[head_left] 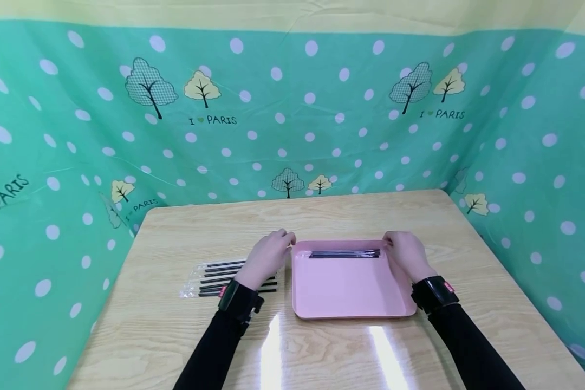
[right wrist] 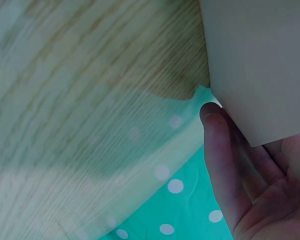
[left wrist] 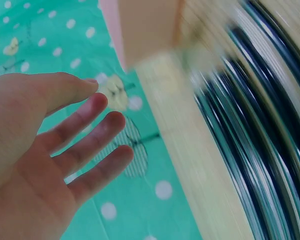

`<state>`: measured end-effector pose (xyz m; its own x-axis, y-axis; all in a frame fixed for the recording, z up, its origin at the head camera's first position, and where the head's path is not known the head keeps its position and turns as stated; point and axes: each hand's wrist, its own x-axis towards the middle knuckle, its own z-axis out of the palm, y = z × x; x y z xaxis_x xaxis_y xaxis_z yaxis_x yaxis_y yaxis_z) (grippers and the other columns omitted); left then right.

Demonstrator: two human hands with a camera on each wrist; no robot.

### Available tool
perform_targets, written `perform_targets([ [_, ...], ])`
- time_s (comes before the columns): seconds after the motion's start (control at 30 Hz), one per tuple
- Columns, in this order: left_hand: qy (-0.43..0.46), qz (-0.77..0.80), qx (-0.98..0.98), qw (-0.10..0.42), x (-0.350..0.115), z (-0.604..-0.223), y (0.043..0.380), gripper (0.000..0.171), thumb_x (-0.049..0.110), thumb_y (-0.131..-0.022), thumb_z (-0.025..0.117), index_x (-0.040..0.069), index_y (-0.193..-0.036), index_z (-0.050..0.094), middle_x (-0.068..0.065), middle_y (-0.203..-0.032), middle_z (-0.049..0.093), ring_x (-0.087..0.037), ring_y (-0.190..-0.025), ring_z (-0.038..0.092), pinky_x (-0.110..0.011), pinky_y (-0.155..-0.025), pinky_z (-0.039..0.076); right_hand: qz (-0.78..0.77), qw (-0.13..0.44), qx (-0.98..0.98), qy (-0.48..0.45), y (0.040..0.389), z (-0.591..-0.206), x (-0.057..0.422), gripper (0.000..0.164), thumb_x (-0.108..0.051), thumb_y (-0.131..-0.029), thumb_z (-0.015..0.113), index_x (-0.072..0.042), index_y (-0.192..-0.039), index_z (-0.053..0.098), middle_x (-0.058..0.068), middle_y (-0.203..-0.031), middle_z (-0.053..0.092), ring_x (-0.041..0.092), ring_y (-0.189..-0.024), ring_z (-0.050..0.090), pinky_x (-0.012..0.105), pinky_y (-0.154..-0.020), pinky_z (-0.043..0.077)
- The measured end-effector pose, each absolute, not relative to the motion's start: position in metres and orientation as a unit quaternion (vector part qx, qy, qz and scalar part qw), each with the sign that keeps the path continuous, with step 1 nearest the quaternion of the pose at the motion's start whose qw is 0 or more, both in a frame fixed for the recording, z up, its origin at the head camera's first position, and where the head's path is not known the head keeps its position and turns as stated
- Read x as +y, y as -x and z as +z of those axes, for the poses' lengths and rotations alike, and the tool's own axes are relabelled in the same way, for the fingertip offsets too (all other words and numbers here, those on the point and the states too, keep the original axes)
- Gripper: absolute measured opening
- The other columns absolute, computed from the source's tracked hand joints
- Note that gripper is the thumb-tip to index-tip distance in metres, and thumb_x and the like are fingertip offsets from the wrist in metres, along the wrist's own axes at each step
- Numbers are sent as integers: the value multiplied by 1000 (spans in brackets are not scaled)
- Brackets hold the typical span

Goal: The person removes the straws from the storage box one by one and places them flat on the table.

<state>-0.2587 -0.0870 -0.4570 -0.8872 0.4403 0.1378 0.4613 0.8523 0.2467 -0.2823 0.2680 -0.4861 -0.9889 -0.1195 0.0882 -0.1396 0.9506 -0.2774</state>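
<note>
A shallow pink tray (head_left: pixel 351 287) lies on the table. Along its far inner wall lies a clear-wrapped bundle of thin black sticks (head_left: pixel 344 254). At the tray's far left corner is my left hand (head_left: pixel 269 255); in the left wrist view its fingers (left wrist: pixel 97 150) are loosely spread, with a gap between them and the tray's edge (left wrist: pixel 150 30). My right hand (head_left: pixel 408 253) grips the tray's far right corner, and the right wrist view has the tray's outer side (right wrist: pixel 260 65) over part of the palm. Left of the tray, partly behind my left hand, lie several clear-wrapped black sticks (head_left: pixel 224 273).
The light wood tabletop (head_left: pixel 341 219) reaches back to a green polka-dot cloth (head_left: pixel 312 130), which also hangs along both sides. Two bright light reflections (head_left: pixel 271 352) show on the near part of the table.
</note>
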Motion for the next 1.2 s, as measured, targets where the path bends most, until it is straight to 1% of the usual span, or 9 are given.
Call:
perform_targets([
  [0.2,266,-132,-955,13,-46,-452,262,18,11,-99,63,12,-117,67,-6,-107,69,-20,-96,67,-31,-79,57,142,37,-987,-61,282,-488,269,10,-3,-96,65,0,-97,75,19,-94,76,37,-91,72,50,-81,58],
  [0.3,285,-130,-950,14,-27,-452,263,18,10,-100,61,13,-117,67,-4,-108,70,-19,-97,68,-29,-80,57,145,34,-987,-59,281,-488,268,11,-3,-96,65,0,-99,75,19,-96,75,38,-92,72,50,-82,58],
  [0.4,298,-126,-946,18,-11,-456,262,19,11,-101,58,16,-117,68,-1,-108,70,-16,-94,69,-26,-76,56,146,28,-987,-57,280,-489,267,11,-3,-96,65,0,-99,75,19,-96,76,38,-92,72,50,-82,58],
  [0.53,306,-127,-943,14,5,-461,262,21,11,-102,57,18,-119,67,0,-108,69,-15,-94,68,-24,-75,55,146,27,-987,-65,279,-491,267,10,-5,-96,66,-1,-97,76,17,-94,76,36,-89,72,49,-80,58],
  [0.7,310,-131,-942,4,17,-471,266,28,5,-100,57,18,-122,68,-1,-111,70,-16,-97,69,-25,-80,56,146,31,-986,-72,279,-492,268,9,-4,-95,67,-1,-96,75,18,-93,76,36,-88,72,49,-79,58],
  [0.83,313,-118,-942,2,24,-479,270,33,3,-98,58,19,-124,70,-2,-112,71,-18,-98,70,-27,-82,57,149,35,-986,-72,280,-491,269,8,-3,-95,67,0,-96,75,18,-93,76,37,-89,72,49,-80,58],
  [1.0,317,-110,-942,6,27,-486,272,33,3,-98,59,18,-125,70,-4,-112,71,-19,-103,70,-28,-84,58,148,37,-985,-76,280,-489,269,9,-2,-95,67,0,-97,75,19,-94,76,38,-90,72,50,-81,58],
  [1.2,322,-109,-940,20,30,-495,276,31,0,-94,62,17,-119,71,-2,-113,72,-18,-104,69,-28,-86,58,145,41,-986,-73,282,-488,268,8,-2,-94,68,0,-96,75,19,-94,76,38,-91,72,51,-82,58],
])
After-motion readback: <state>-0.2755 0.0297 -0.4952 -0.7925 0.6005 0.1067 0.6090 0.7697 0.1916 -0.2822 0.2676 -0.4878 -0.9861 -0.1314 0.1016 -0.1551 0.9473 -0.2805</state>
